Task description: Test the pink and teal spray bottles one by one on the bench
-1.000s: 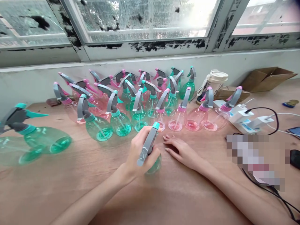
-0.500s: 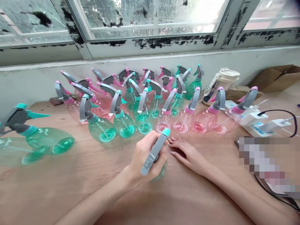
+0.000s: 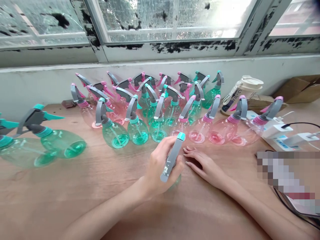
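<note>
Likely holding step: clasping green spray bottle [image 3: 173,156] in closed left hand [image 3: 158,166] (empty, open right hand [image 3: 206,165] at three o'clock); next seemingly needing steadiness.

L hand [image 3: 159,168] curled in grip, R hand [image 3: 210,168] loose, palm dn.

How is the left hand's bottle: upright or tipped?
Apparently upright: its spray head shows from above, the green body beneath the left hand.

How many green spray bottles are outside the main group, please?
3: one green spray bottle in the left hand, another far left, a third at the edge; others possibly hidden.
</note>
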`<state>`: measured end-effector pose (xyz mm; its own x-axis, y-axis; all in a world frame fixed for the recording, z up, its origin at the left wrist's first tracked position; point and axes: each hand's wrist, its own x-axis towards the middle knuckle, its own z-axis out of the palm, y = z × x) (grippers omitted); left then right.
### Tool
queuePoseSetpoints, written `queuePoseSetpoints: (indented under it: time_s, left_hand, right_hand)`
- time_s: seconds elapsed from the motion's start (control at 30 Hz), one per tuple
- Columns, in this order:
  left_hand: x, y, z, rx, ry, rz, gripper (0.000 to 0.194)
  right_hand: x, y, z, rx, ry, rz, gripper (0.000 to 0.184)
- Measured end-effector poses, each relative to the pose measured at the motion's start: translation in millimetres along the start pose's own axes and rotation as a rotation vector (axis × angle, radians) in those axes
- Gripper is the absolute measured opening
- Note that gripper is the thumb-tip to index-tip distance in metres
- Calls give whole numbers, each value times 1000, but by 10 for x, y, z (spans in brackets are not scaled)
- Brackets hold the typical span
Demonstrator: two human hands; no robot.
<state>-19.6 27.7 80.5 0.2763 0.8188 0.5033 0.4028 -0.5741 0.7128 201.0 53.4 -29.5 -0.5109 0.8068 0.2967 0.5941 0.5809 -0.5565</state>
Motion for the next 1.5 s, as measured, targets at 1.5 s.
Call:
queuePoseSetpoints:
  time_s: [1.5]
  left_hand:
    - [56, 38, -46, -35, -41, -31, 12]
  right_hand:
    - [-9, -34, -28, -23, -20, -21, 45]
